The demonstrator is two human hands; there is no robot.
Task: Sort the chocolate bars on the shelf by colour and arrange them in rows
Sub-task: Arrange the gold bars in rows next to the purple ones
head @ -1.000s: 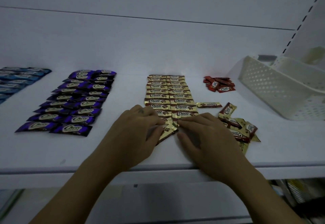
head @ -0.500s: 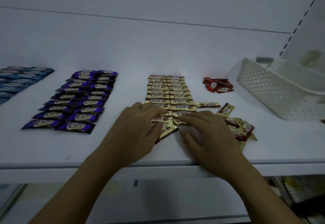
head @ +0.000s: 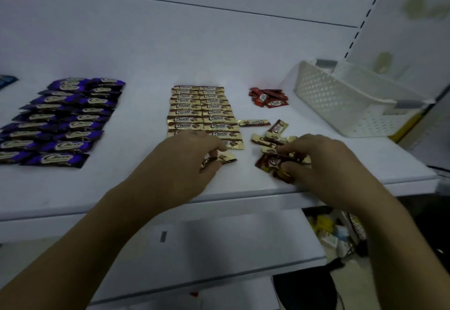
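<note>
Near the front edge of the shelf [head: 136, 188], left hand [head: 185, 161] curled round a gold bar [head: 227, 157] below the gold rows [head: 202, 112], right hand [head: 323, 163] pinching a brown bar [head: 270, 163] at the loose pile [head: 270, 139], bare strip between purple rows [head: 65, 120] and gold, basket [head: 341, 100] far right.

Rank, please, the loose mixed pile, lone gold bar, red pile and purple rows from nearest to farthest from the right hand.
1. The loose mixed pile, in the fingers of the right hand.
2. The lone gold bar, just behind, leftward.
3. The red pile, further back.
4. The purple rows, far left.
</note>
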